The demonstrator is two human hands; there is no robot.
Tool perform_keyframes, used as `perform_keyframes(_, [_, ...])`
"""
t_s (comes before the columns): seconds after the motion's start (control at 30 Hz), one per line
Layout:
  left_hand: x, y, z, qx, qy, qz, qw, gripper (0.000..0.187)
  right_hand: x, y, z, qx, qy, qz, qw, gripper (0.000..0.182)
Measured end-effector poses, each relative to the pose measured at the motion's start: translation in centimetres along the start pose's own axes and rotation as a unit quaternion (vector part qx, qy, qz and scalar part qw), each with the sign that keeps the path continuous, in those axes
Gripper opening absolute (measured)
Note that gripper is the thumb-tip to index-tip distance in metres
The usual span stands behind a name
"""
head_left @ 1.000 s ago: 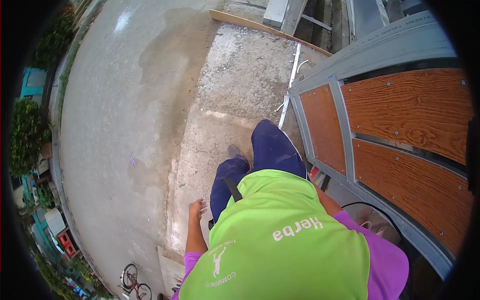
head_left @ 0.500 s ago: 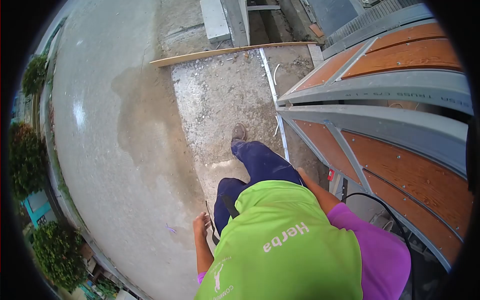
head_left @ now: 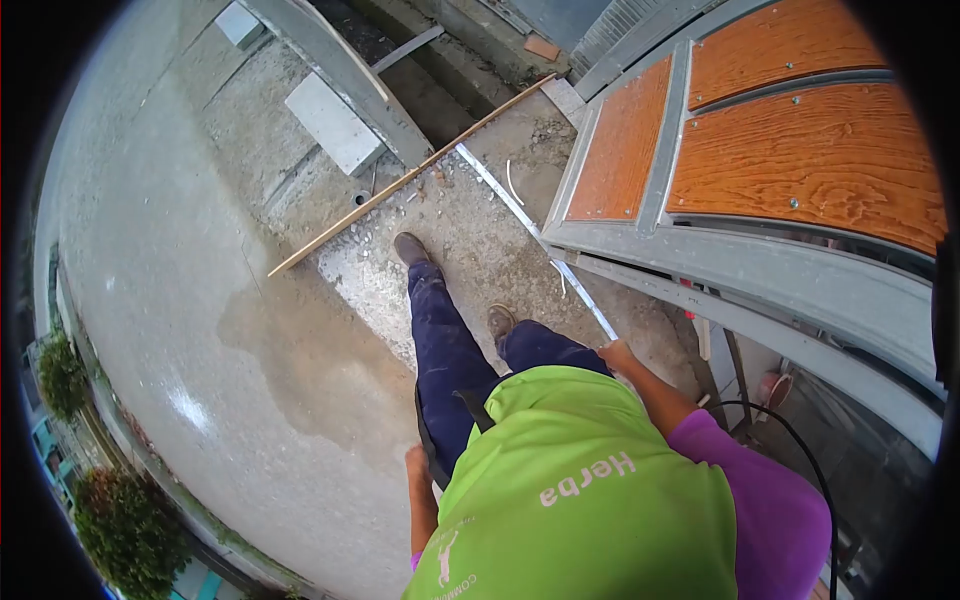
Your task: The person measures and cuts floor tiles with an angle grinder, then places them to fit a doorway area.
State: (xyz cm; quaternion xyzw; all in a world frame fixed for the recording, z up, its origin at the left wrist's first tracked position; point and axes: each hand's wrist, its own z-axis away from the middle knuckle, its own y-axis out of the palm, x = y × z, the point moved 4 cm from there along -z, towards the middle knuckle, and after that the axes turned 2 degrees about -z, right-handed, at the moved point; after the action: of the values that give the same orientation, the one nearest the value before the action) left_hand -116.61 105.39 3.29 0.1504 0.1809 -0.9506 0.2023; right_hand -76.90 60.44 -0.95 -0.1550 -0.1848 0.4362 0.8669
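My left hand (head_left: 416, 460) hangs low beside my left thigh, over the concrete. It is small in view, and how its fingers lie does not show clearly. My right hand (head_left: 617, 355) is down by my right hip at the hem of the green shirt (head_left: 590, 470). Its fingers are hard to make out there. Nearest to it in view is the end of a silver metal strip (head_left: 535, 232) on the ground; I cannot see contact. My navy trousers (head_left: 450, 340) and brown shoes (head_left: 408, 247) are on a rough strip of gravelly concrete.
A wooden plank (head_left: 370, 205) crosses the ground ahead. Pale blocks (head_left: 335, 125) lie beyond it, beside a trench (head_left: 440, 85). To the right stands a grey metal frame with orange wood-grain panels (head_left: 790, 150). A black cable (head_left: 800, 450) curves beside my right arm.
I have stepped forward, and the plank and blocks are closer. The view has turned, so the plank now slants. Both arms still hang at my sides.
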Motion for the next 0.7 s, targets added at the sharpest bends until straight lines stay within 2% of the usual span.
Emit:
perform_keyframes(0.13, [-8.0, -7.1, -7.6, 0.051, 0.030, 0.024, 0.998, 0.028, 6.6, 2.8, 0.8, -0.020, 0.070, -0.078, 0.994, 0.025])
perform_keyframes(0.17, [-9.9, -8.7, -9.2, 0.063, 0.032, 0.033, 0.997, 0.028, 8.7, 3.2, 0.8, -0.006, 0.048, -0.005, 0.999, 0.027])
perform_keyframes(0.23, [-13.5, -11.1, -11.8, 0.083, 0.035, 0.054, 0.994, 0.027, 10.0, 5.4, -1.7, -0.057, 0.040, -0.039, 0.997, 0.028])
perform_keyframes(0.27, [-16.4, -12.6, -13.0, 0.069, 0.002, 0.031, 0.997, 0.029, 9.6, 6.9, -3.0, -0.082, 0.039, -0.058, 0.994, 0.028])
perform_keyframes(0.33, [-24.6, -14.5, -15.4, 0.040, -0.061, -0.012, 0.997, 0.033, 10.6, 8.7, -4.9, -0.056, -0.123, 0.069, 0.988, 0.027])
perform_keyframes(0.37, [-27.5, -15.7, -16.3, 0.039, -0.048, -0.004, 0.998, 0.037, 11.6, 9.6, -5.1, -0.043, -0.203, 0.131, 0.969, 0.026])
perform_keyframes(0.43, [-33.0, -17.7, -18.0, 0.045, -0.030, -0.021, 0.998, 0.048, 14.4, 10.0, -4.0, -0.078, -0.133, 0.108, 0.982, 0.024])
perform_keyframes(0.47, [-35.5, -18.1, -18.7, 0.046, -0.019, -0.025, 0.998, 0.046, 16.1, 9.9, -3.7, -0.094, -0.099, 0.097, 0.986, 0.024])
perform_keyframes(0.57, [-40.9, -18.4, -20.9, 0.057, 0.002, -0.039, 0.998, 0.043, 16.0, 12.1, -5.6, -0.105, -0.180, 0.131, 0.969, 0.024])
perform_keyframes(0.67, [-44.2, -17.0, -21.8, 0.068, -0.001, -0.046, 0.997, 0.041, 18.1, 12.9, -7.1, -0.048, -0.221, 0.263, 0.938, 0.023])
perform_keyframes(0.7, [-45.0, -16.3, -21.7, 0.078, -0.001, -0.041, 0.996, 0.040, 19.7, 12.1, -6.6, -0.039, -0.104, 0.090, 0.990, 0.022])
